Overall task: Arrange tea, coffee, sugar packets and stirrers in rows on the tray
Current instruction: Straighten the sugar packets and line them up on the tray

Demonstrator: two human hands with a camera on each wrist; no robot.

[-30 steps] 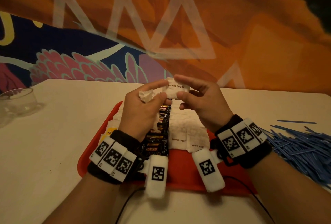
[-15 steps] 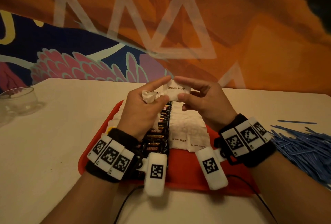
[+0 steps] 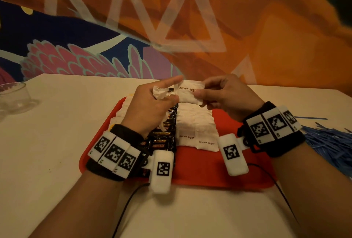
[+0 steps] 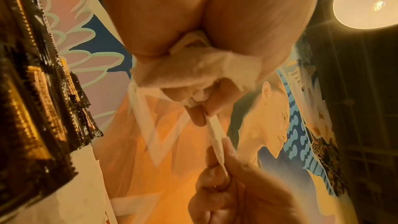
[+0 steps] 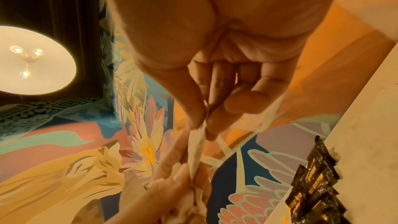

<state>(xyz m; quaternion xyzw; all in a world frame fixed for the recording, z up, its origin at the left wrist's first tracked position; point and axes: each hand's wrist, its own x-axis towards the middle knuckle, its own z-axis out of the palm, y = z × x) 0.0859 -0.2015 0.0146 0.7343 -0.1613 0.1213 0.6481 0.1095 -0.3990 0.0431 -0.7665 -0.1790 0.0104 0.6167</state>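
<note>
Above the far edge of the red plastic tray (image 3: 200,173), the left hand (image 3: 150,108) and right hand (image 3: 228,97) both pinch a crinkled white paper packet printed "brown sugar" (image 3: 187,94), the left also clutching crumpled white packets (image 3: 160,93).

— How are the hands posed?
— Both are raised; the left hand (image 3: 150,104) is curled, index extended, the right hand (image 3: 226,97) pinching thumb to forefinger.
— And the wrists?
— Banded, held apart.
</note>
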